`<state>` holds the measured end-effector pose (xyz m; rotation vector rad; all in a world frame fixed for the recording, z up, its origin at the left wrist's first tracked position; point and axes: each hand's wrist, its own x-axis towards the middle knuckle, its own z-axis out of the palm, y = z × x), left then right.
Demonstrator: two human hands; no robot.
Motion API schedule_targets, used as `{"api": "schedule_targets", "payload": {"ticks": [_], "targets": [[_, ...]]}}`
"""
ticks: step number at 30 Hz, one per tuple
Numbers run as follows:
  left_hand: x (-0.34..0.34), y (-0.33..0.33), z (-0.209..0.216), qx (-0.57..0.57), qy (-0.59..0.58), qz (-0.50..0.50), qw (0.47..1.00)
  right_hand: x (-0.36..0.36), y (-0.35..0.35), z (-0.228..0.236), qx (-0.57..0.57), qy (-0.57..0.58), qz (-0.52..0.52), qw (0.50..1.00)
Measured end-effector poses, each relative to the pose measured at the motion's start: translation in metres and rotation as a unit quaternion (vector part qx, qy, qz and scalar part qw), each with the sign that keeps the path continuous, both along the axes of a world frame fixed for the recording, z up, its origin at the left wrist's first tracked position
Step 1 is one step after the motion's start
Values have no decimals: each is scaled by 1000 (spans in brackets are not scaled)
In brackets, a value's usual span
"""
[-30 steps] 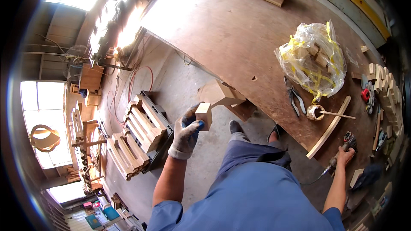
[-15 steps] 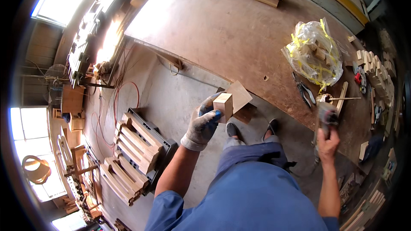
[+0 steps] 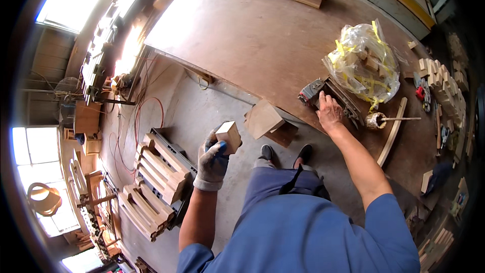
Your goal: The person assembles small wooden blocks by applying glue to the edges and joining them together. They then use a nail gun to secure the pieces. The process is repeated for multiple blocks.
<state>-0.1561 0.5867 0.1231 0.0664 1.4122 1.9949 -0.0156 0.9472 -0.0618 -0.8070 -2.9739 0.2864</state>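
At ten o'clock from the worker (image 3: 298,237) I see the gloved left hand (image 3: 212,164) clamped round a wooden block (image 3: 229,137), while at one o'clock the bare right hand (image 3: 331,112) touches a dark tool (image 3: 313,90), but I can't tell if it grips

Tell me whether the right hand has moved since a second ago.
Yes, leftward: the right hand was right of the pale curved wooden strip on the bench, and is now left of it.
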Motion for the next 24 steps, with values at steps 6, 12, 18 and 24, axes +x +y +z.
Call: {"api": "schedule_targets", "payload": {"ticks": [6,12,18,24], "targets": [[-24,-4,-21,-16,20,-18,1000,-2,-45,44,-60,177,25,982],[-52,31,-33,-10,48,-88,995,-15,-164,92,-220,256,-8,941],[-55,43,-25,1,-24,-111,994,-40,-191,86,-258,267,-103,923],[-46,33,-21,-22,-25,-126,991,-36,-139,88,-359,226,5,906]]}}
